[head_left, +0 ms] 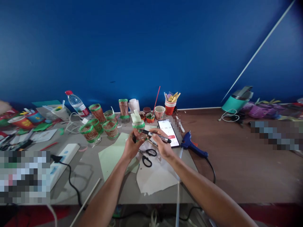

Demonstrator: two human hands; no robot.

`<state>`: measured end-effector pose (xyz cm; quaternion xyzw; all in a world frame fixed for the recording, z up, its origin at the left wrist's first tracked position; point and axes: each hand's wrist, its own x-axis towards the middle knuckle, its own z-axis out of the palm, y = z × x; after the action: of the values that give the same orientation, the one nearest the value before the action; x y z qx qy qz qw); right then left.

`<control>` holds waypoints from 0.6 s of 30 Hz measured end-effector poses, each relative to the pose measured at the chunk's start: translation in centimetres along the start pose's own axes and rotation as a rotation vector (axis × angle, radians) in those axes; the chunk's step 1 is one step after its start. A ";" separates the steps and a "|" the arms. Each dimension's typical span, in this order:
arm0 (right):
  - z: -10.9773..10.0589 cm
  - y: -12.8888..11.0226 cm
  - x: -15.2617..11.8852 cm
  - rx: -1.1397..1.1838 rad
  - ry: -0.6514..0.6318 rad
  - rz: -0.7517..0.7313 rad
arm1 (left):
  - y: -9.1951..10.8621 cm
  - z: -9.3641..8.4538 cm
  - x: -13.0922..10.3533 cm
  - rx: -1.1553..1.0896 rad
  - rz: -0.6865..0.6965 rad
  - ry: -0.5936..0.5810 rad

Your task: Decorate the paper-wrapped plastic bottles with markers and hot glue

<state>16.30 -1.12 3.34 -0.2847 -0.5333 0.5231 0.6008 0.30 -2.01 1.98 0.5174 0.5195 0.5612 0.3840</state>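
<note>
A black-and-silver marker pen (pixel 159 136) is pinched in my right hand (pixel 163 147), its tip pointing left. Close by on the left, my left hand (pixel 130 147) is closed on a small dark piece (pixel 134 138) that looks like a pen cap. Just behind the fingers stands a brown jar with a green rim (pixel 138 125), pale green strips sticking out of it; whether my left fingers also touch it I cannot tell. Black-handled scissors (pixel 147 161) lie below the hands on white paper (pixel 156 179). Light green paper (pixel 110 154) spreads under my left wrist.
A phone (pixel 175 129) showing a timer lies right of my hands, beside a blue glue gun (pixel 193 145). Several brown-and-green jars (pixel 110 129) stand left, near a water bottle (pixel 77 104). A power strip (pixel 67 157) and cables lie left. Cups (pixel 170 108) line the wall.
</note>
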 end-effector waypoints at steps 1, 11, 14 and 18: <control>0.1 -0.2 0.0 -0.022 -0.002 -0.011 | -0.1 0.0 0.0 0.022 -0.009 0.014; 0.7 -0.9 -0.2 -0.086 -0.051 -0.043 | 0.6 0.5 -0.3 0.043 -0.038 0.112; 0.8 -1.2 -0.3 -0.137 -0.096 -0.085 | 0.6 0.4 -0.3 0.058 -0.018 0.105; 0.8 -1.5 -0.4 -0.164 -0.094 -0.136 | 0.6 0.4 -0.4 0.085 -0.021 0.133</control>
<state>16.10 -2.13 4.72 -0.2712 -0.6202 0.4484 0.5838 0.78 -2.42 2.50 0.4893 0.5727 0.5677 0.3321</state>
